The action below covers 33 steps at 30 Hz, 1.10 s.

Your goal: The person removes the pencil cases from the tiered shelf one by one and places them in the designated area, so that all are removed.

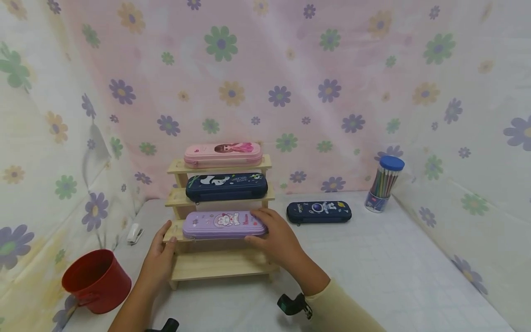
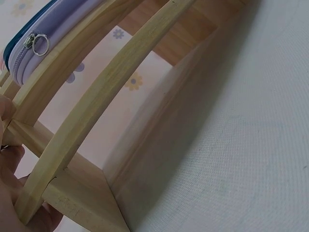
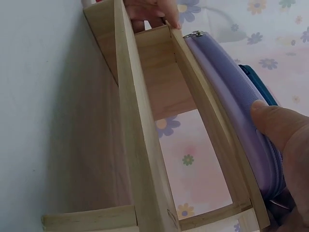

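Note:
A lilac pencil case [image 1: 226, 225] with a bunny picture lies on the third shelf down of a wooden tiered stand [image 1: 224, 265]. My right hand [image 1: 279, 237] grips its right end, thumb [image 3: 273, 118] along the front side. At the stand's left side, my left hand [image 1: 159, 253] holds the shelf's end between thumb and fingers; the left wrist view shows it only at the edge. Above, a dark panda pencil case [image 1: 227, 186] occupies the second shelf and a pink pencil case [image 1: 223, 155] the top one. The lowest shelf is bare.
Right of the stand lies a dark space-themed pencil case [image 1: 318, 212]. Farther right stands a blue-lidded tub of pencils [image 1: 384, 184]. A red bucket [image 1: 97, 282] sits at the left front, with a small white stapler-like object [image 1: 134, 234] behind it. Flowered cloth hangs around the table.

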Tool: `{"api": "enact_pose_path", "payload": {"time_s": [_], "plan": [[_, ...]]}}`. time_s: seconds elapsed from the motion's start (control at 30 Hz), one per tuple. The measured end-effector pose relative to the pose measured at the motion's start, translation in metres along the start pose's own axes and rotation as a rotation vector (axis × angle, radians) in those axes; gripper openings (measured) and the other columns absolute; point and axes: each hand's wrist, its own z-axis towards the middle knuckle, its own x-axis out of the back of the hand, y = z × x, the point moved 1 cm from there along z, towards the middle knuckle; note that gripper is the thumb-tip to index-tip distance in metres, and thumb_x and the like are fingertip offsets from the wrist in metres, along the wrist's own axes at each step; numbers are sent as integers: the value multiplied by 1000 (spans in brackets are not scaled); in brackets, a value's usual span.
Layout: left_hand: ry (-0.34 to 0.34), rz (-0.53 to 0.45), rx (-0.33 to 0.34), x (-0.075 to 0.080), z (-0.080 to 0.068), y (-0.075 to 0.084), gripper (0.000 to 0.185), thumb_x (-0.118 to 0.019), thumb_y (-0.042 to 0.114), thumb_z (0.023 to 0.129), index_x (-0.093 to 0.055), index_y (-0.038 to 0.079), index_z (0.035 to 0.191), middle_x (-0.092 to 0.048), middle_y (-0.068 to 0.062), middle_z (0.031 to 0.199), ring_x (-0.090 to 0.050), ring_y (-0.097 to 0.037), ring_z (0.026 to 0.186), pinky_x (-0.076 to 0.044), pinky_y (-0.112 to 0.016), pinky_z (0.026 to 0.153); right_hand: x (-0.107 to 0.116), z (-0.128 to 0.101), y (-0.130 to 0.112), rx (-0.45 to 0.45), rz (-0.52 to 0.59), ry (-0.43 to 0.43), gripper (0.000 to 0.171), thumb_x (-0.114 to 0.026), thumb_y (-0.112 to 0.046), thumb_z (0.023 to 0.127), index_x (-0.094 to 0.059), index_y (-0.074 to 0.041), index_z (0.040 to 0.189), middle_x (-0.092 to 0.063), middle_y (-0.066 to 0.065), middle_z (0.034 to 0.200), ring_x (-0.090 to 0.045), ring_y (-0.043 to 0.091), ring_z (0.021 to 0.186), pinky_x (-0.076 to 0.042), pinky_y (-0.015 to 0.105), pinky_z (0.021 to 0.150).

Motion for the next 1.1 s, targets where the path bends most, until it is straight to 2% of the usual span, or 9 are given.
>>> {"api": "enact_pose_path", "payload": {"time_s": [0.47, 0.77, 1.1], "plan": [[-7, -13, -10, 0, 0, -1, 64, -34, 45, 114, -2, 38, 169, -2, 0, 177, -5, -34, 163, -12, -66, 127, 9, -11, 2, -63, 55, 26, 73, -85, -45, 87, -55, -31, 152, -47, 0, 161, -49, 29, 146, -45, 54, 116], [-5, -8, -10, 0, -1, -1, 64, -35, 48, 113, -3, 42, 168, -5, -2, 177, -10, -36, 163, -14, -68, 126, 20, -16, 7, -108, 103, 52, 72, -87, -39, 85, -58, -30, 150, -49, 1, 159, -48, 31, 146, -43, 58, 116], [-7, -12, -20, 0, 0, -3, 65, -35, 46, 113, -3, 39, 169, -5, -2, 177, -8, -35, 163, -12, -67, 126, 27, -21, 26, -90, 126, 107, 69, -90, -34, 82, -62, -30, 145, -51, -2, 155, -54, 25, 137, -54, 49, 108]]}}
